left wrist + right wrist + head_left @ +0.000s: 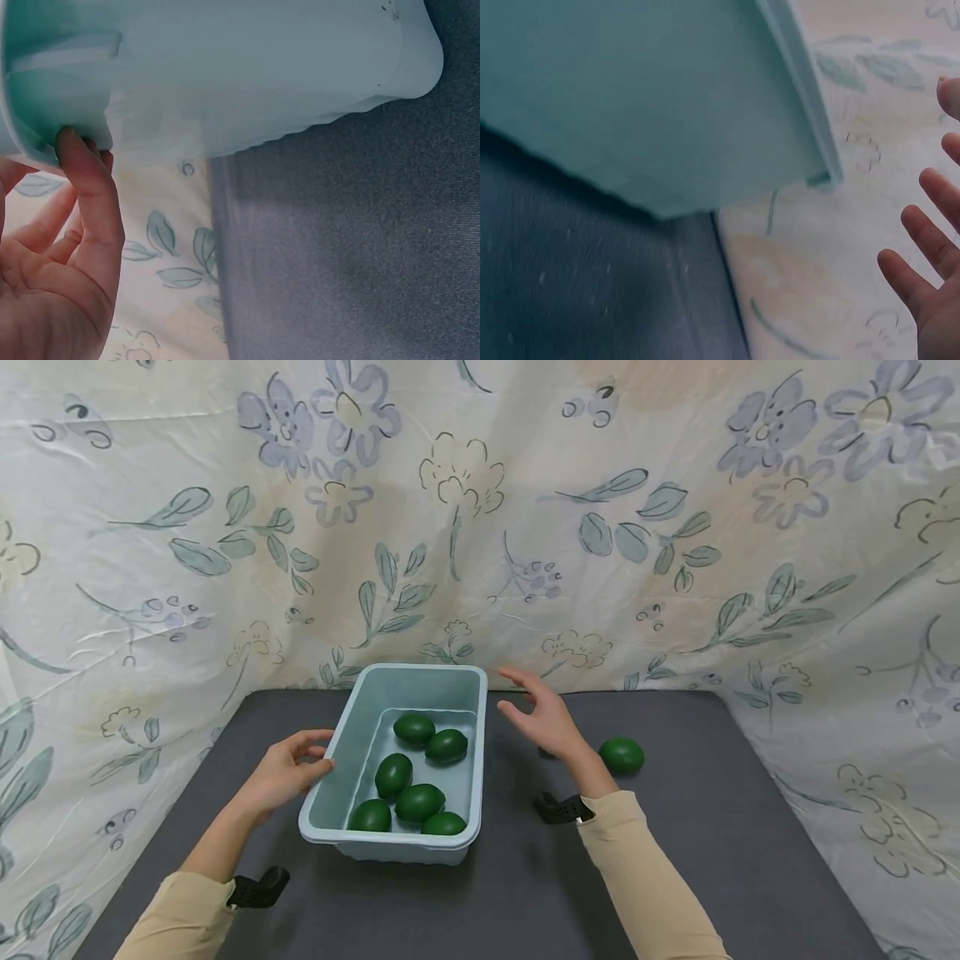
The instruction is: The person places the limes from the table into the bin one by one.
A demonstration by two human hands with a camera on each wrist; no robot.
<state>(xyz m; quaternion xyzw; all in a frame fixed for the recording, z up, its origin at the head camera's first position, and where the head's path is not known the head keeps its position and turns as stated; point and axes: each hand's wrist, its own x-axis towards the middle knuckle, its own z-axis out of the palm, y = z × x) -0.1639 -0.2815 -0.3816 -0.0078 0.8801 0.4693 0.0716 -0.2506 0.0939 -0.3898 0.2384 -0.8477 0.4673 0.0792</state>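
Observation:
A pale blue-green plastic tub (405, 839) stands on the dark table, its long side running away from me. Several dark green, lime-like fruits (420, 802) lie on its floor, most of them in the near half. My left hand (281, 774) holds the tub's left rim; in the left wrist view a bent digit (94, 180) hooks at the rim. Beyond the tub's right rim my right hand (546, 720) hovers with fingers spread and nothing in it. Its fingers (930, 240) show apart from the tub wall in the right wrist view.
Another green fruit (621, 756) lies on the table (697, 827) to the right of my right wrist. A small dark thing (546, 752) is partly hidden under that wrist. A flowered cloth (465, 602) hangs behind the table and along both sides.

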